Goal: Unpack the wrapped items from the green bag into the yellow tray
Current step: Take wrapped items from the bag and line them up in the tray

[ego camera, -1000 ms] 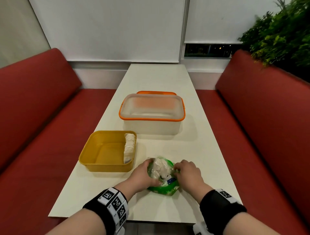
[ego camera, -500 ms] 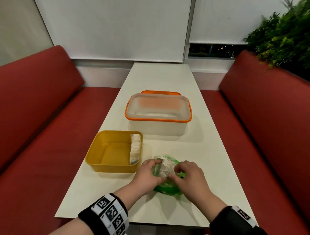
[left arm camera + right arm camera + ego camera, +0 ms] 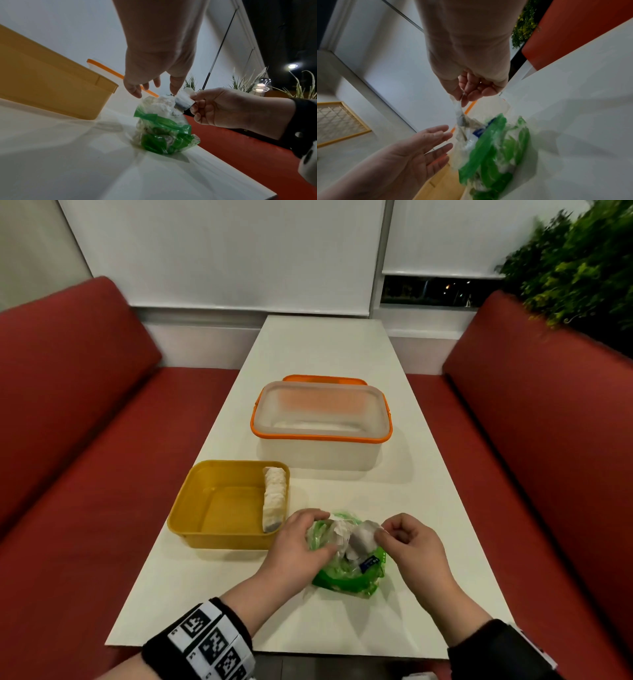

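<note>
Since a second ago, wrapped item [image 3: 359,537] drawn partway from green bag [image 3: 346,578], pinched in right hand [image 3: 409,546] grip. Left hand [image 3: 296,546] beside it, fingers relaxed, steadying bag. Transfer to yellow tray [image 3: 191,498] judged next.

A long white surface [image 3: 325,347] runs away from the person, between two red benches. Directly on it lie three things. The green bag [image 3: 346,577] sits near its close edge, between the left hand [image 3: 294,546] and the right hand [image 3: 411,546]. The yellow tray [image 3: 191,508] stands just beyond and outward of the left hand, its near wall beside that hand's knuckles. A clear storage box with an orange rim [image 3: 320,434] stands farther out, well beyond both hands, with an orange lid [image 3: 323,379] lying flat behind it.
</note>
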The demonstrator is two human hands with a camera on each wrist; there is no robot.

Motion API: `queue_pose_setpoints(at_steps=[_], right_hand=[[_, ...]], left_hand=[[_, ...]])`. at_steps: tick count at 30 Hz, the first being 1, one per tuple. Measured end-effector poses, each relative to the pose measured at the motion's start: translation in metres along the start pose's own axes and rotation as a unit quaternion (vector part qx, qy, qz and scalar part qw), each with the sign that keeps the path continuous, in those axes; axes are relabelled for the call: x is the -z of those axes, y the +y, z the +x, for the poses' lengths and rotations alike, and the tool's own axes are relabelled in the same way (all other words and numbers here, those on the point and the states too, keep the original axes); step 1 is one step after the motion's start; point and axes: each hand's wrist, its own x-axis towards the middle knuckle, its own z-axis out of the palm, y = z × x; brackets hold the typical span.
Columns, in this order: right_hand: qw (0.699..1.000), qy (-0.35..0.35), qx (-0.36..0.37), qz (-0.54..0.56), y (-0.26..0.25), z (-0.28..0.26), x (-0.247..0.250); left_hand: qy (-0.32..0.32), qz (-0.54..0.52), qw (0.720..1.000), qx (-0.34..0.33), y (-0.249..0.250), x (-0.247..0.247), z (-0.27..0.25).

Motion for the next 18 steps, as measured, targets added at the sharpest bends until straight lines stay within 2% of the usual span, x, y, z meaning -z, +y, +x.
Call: queue_pose_setpoints(at_steps=[2,4,6,8,10,13,15,18], right_hand=[[1.000,-0.023,0.020,-0.004,-0.010,-0.002,0.004],[0.996,-0.078,0.037,-0.002,-0.024,-0.004,0.005],[0.991,-0.124,0.045,0.009,-0.036,-0.006,0.003],[0.990,-0.132,0.053,0.015,-0.042,-0.005,-0.002],[0.994,-0.089,0.064,0.006,-0.038,-0.004,-0.007],[0.993,-0.005,0.071,-0.096,-0.021,0.000,-0.006],[0.983,-0.015,0.052,-0.174,-0.008,-0.001,-0.008],[0.972,-0.030,0.028,-0.230,0.006,-0.004,-0.017]], left_hand=[[-0.016,-0.037,0.999,-0.013,0.010,0.004,-0.001],[-0.075,-0.062,0.995,-0.032,0.020,0.008,0.000],[-0.151,-0.132,0.979,-0.029,0.027,0.009,0.003],[-0.177,-0.191,0.965,-0.010,0.030,0.007,0.003],[-0.151,-0.241,0.958,0.028,0.029,0.003,0.002],[-0.088,-0.366,0.918,0.124,0.022,0.004,0.002],[-0.044,-0.396,0.903,0.162,0.015,0.010,0.004],[-0.020,-0.405,0.895,0.187,0.006,0.015,0.004]])
